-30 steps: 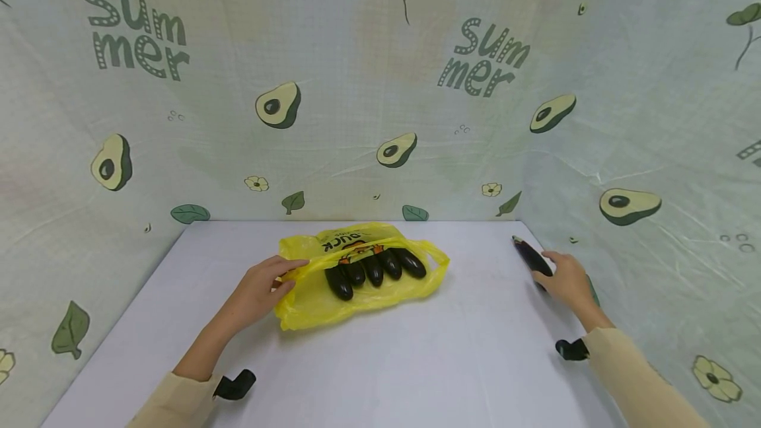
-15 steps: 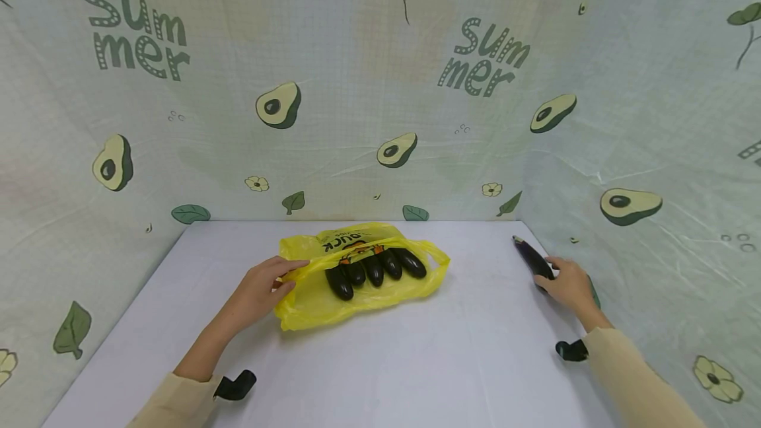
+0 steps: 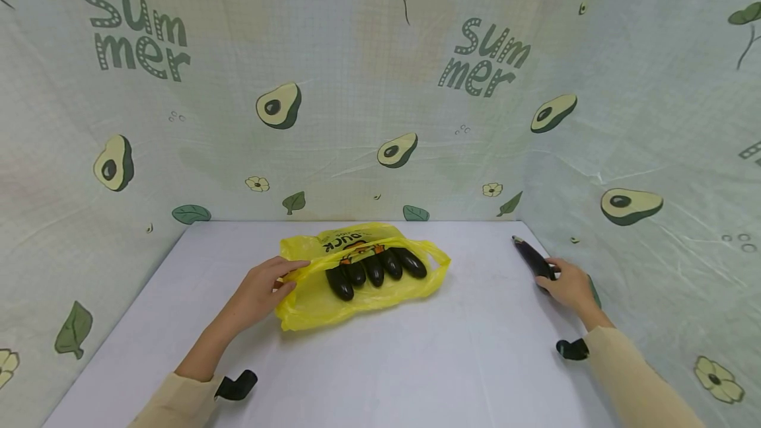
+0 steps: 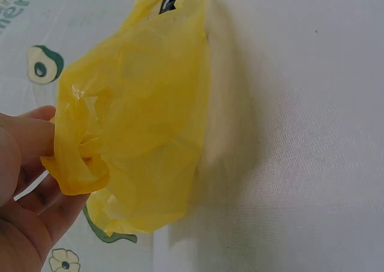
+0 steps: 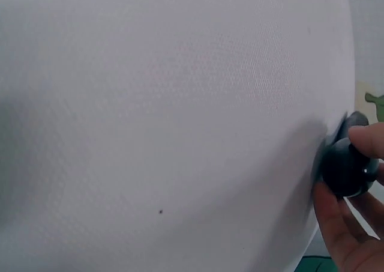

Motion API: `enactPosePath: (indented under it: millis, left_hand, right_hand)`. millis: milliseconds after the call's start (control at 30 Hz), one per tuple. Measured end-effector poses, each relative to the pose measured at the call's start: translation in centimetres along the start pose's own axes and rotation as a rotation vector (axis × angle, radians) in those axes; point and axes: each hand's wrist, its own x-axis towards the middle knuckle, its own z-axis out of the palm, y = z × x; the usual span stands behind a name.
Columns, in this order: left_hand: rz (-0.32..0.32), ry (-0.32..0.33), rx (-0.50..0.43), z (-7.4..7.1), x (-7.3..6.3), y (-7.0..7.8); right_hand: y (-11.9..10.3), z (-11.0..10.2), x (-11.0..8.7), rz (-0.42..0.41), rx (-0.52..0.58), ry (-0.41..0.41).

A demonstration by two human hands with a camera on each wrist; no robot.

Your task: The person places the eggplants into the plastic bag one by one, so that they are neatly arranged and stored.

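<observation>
In the head view, my left hand (image 3: 258, 289) pinches the left edge of the mouth of a yellow plastic bag (image 3: 309, 306) that lies on the table. Several dark, glossy eggplants (image 3: 374, 271) lie side by side in the bag's opening, their far ends hidden by its upper layer. The left wrist view shows the bag's film (image 4: 150, 98) bunched between thumb and fingers. At the table's right edge, my right hand (image 3: 569, 287) holds the near end of another eggplant (image 3: 531, 257), its pale stem pointing away. Seen from the right wrist, thumb and fingers curl round its rounded end (image 5: 345, 170).
A white table (image 3: 416, 362) spreads beneath everything. Printed cloth with avocados and lettering hangs behind it and along both sides; the right-hand cloth (image 3: 654, 269) comes close to my right hand. Black wrist-camera mounts (image 3: 236, 385) stick out from both sleeves.
The fingers of my right hand have shifted slightly toward the near end of the eggplant, which has hardly moved. My left hand and the bag look the same.
</observation>
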Motion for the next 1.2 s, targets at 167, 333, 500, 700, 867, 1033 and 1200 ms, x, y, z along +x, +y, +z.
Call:
enactPosePath:
  millis: [167,333,500,700,867,1033,1200]
  left_hand:
    - [0.004,0.001,0.0,0.0,-0.1,0.0]
    - [0.004,0.001,0.0,0.1,0.0,-0.2]
    - [0.007,0.001,0.004,0.2,0.0,-0.2]
    - [0.002,-0.001,0.003,0.2,0.0,-0.2]
    - [0.003,-0.003,-0.007,0.1,0.0,-0.2]
    - [0.017,0.007,-0.013,0.0,-0.1,0.1]
    - [0.016,0.011,-0.012,-0.1,-0.2,0.1]
  right_hand:
    - [-0.1,0.1,-0.1,-0.005,-0.006,0.003]
    - [-0.2,0.5,-0.1,0.005,-0.009,-0.001]
    - [-1.6,0.5,-0.3,-0.015,0.029,-0.027]
    - [-5.2,0.3,-1.2,-0.059,0.08,-0.029]
    - [-7.7,0.5,-1.6,-0.136,0.121,-0.017]
    - [-10.3,0.6,-2.5,-0.182,0.165,-0.034]
    - [-12.8,0.6,-3.6,-0.207,0.201,-0.083]
